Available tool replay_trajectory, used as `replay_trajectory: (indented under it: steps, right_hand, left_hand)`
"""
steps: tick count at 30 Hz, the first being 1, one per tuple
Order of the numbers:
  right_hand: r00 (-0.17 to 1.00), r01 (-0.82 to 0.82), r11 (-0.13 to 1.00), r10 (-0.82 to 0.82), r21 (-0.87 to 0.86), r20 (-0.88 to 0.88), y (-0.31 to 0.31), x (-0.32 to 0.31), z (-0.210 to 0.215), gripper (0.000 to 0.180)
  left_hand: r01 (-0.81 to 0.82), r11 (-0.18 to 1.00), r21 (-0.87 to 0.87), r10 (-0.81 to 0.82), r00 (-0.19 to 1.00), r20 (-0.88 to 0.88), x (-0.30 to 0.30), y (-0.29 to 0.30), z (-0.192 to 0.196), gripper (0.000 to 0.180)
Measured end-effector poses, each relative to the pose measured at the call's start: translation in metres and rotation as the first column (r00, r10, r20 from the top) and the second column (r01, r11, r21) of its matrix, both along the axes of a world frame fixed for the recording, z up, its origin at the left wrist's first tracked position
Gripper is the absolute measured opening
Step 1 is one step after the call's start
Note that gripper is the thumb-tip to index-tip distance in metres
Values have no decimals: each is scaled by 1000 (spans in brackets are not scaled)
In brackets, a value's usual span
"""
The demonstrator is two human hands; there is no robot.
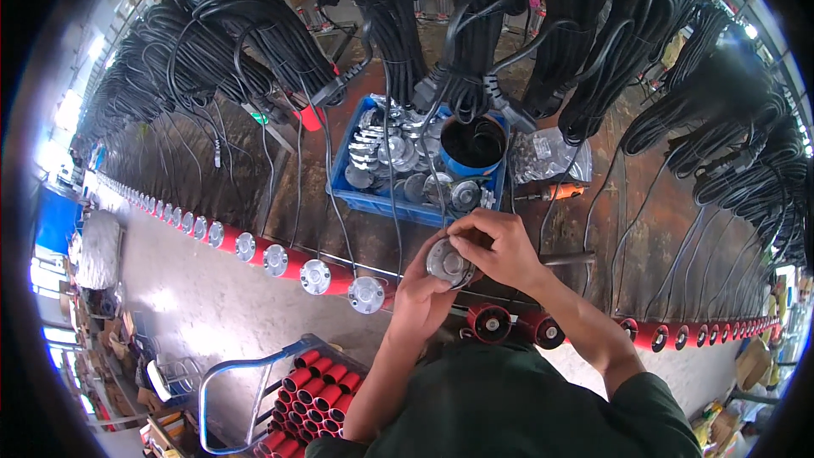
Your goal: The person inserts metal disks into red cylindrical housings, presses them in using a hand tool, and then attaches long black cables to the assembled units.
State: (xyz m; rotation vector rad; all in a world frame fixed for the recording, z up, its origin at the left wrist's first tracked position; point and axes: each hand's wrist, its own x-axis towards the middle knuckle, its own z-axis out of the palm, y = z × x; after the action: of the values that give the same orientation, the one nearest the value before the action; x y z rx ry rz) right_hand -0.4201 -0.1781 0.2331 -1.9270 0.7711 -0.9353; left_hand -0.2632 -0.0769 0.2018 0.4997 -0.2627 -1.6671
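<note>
My left hand [417, 295] is closed around a round silver metal end cap [447, 263], its flat face turned up. My right hand [500, 244] is bent over the cap's far edge, thumb and forefinger pinched together there. Whatever is between those fingertips is too small to make out. Just beyond stands a blue plastic crate [390, 206] of loose metal caps, with a round blue tin [466, 166] of dark contents in it. Left of my hands, the nearest red tube in the row bears a fitted metal cap [366, 295]. To the right, a red tube end [489, 323] shows a dark inside.
Bundles of black cable [475, 25] hang across the far side, thin leads running down to the tubes. A clear plastic bag [551, 157] of small parts and an orange-black tool [560, 192] lie right of the crate. A blue-framed cart [222, 373] holds stacked red tubes [318, 390].
</note>
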Motion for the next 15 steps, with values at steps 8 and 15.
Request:
replay_trajectory:
  steps: [8,15]
  right_hand:
    - [995,96,994,-96,55,-8,18,-4,-24,17]
    - [965,-20,693,-176,721,196,77,12,-47,24]
  left_hand:
    - [-196,980,25,194,979,57,-3,9,5,83]
    - [-480,876,50,482,875,-38,-9,18,0,86]
